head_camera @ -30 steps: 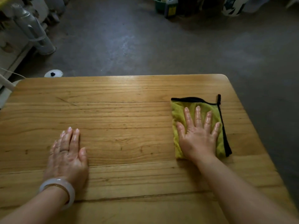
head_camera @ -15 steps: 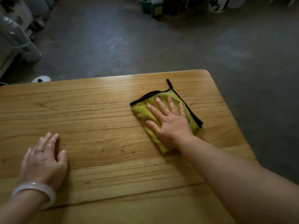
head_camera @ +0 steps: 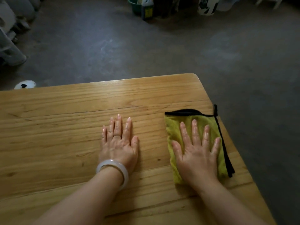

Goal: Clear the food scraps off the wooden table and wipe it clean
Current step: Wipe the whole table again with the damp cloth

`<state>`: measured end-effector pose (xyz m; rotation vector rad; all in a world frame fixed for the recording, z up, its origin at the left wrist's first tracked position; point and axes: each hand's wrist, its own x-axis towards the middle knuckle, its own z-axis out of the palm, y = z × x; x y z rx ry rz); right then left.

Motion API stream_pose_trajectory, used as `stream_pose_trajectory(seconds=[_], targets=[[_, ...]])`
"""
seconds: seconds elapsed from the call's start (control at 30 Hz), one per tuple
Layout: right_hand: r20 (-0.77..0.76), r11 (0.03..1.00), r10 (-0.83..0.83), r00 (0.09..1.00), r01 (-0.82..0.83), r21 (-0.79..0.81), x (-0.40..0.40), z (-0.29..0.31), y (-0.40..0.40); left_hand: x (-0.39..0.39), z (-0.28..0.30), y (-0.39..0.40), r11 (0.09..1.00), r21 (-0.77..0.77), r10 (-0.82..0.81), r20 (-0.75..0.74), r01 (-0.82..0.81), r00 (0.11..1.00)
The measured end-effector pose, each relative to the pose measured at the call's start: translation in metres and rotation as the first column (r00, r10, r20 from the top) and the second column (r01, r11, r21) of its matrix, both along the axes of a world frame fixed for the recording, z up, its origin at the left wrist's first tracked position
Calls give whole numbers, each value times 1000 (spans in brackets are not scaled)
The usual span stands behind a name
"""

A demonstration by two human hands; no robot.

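Risk lay at the right edge of the pale wooden plank table (head_camera: 65,127): the folded yellow-green cloth with black trim (head_camera: 174,127) lay close to it, and a push further right would probably drop it. Right hand (head_camera: 197,156) pressed flat on the cloth, fingers spread, gripping nothing; left hand (head_camera: 119,143), with one white bangle (head_camera: 113,169), rested open on bare wood. Count: one cloth, two hands, no scraps visible.

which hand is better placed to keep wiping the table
Right. The right hand lies flat on the yellow cloth, pressing it to the wooden table. The left hand rests bare on the wood, beside the cloth.
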<state>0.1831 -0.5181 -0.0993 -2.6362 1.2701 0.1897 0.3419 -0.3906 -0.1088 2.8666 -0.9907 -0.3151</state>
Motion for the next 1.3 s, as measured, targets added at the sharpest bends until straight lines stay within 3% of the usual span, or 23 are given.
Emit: stream_pose_trajectory(seconds=[0.23, 0.4, 0.5, 0.6, 0.73, 1.03, 1.17, 1.3], targets=[[33, 985, 173, 984, -173, -6, 22, -5, 36, -3, 1, 0, 1000, -20, 0, 5, 0, 1000], [98, 929, 368, 925, -370, 8, 83, 3, -12, 1, -5, -1, 1000, -23, -18, 48, 19, 999], [22, 920, 393, 919, -393, -7, 119, 3, -52, 2, -5, 0, 1000, -17, -22, 61, 23, 998], [10, 940, 342, 940, -342, 6, 141, -2, -90, 2, -4, 0, 1000, -23, -13, 53, 14, 999], [-2, 991, 134, 991, -134, -25, 139, -5, -124, 1, -1, -1, 1000, -26, 9, 46, -7, 999], [2, 978, -207, 978, 207, -5, 27, -3, -89, -2, 6, -1, 1000, 1, 5, 32, -5, 999], [-27, 973, -231, 973, 230, -29, -17, -1, -27, -3, 7, -2, 1000, 6, 5, 24, -5, 1000], [-1, 992, -124, 992, 124, -25, -31, -6, 51, -1, 5, -1, 1000, -6, 1, 27, -1, 1000]])
